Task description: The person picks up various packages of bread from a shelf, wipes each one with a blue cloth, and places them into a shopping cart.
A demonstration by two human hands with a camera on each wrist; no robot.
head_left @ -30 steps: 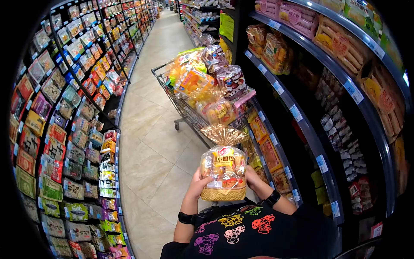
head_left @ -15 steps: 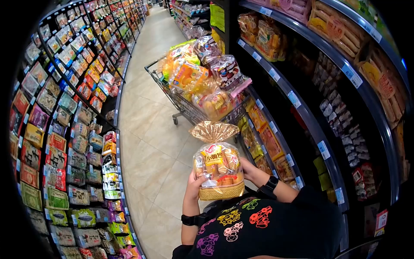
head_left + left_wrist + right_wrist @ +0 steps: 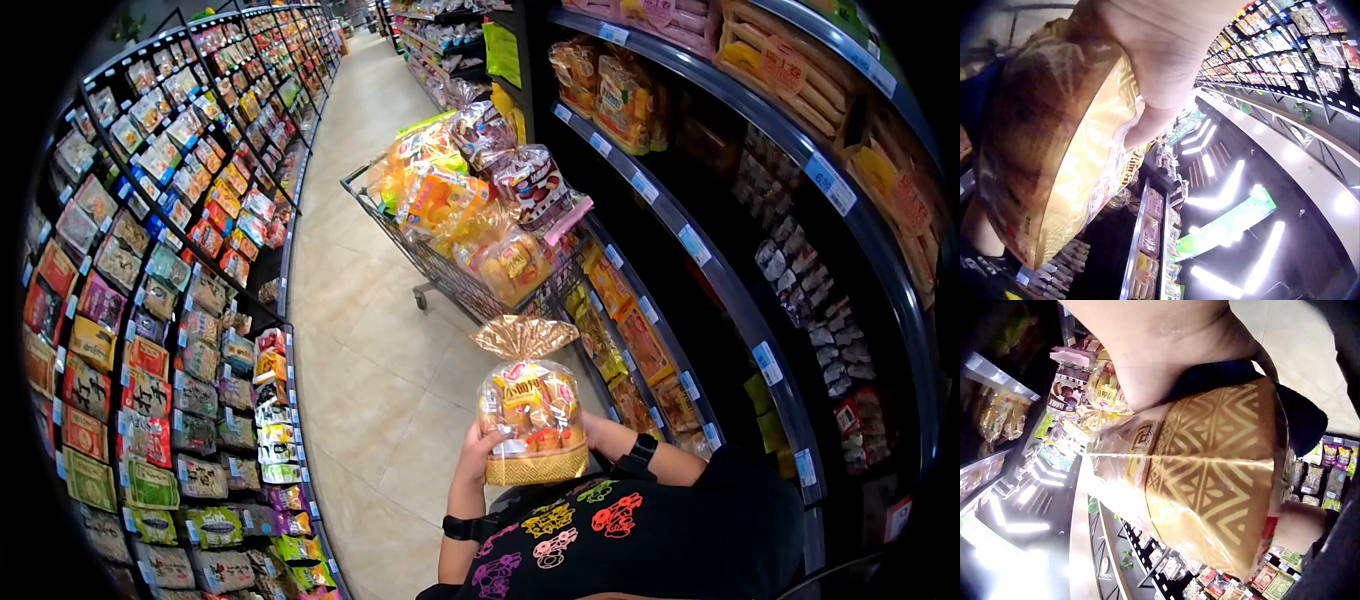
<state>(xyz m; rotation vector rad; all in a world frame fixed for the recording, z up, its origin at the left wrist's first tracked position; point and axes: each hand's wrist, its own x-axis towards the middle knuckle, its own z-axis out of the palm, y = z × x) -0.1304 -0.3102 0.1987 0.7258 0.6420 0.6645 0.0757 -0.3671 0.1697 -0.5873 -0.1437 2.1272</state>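
In the head view, a clear bag of small bread rolls [image 3: 530,410] with a gold patterned base and a gathered gold top is held upright in front of the chest. My left hand [image 3: 474,452] grips its left side, thumb lying over the front. On the opposite side my right hand [image 3: 598,432] holds the bag, its fingers mostly hidden behind it. Up close, the left wrist view shows the left hand [image 3: 1160,56] against the bag's gold wrapper [image 3: 1054,131]. The right hand [image 3: 1160,350] presses along the patterned bag side [image 3: 1210,469] in the right wrist view.
A wire shopping cart [image 3: 408,262] heaped with bagged bread and snacks stands ahead, close to the right shelves. Packed snack racks [image 3: 170,380] line the left side. Dark bread shelves [image 3: 690,245] curve along the right. Tiled floor [image 3: 360,350] runs down the aisle.
The bag first shifts left in the head view, then right and slightly down, while the surroundings shift too. Both hands keep their hold on it throughout.
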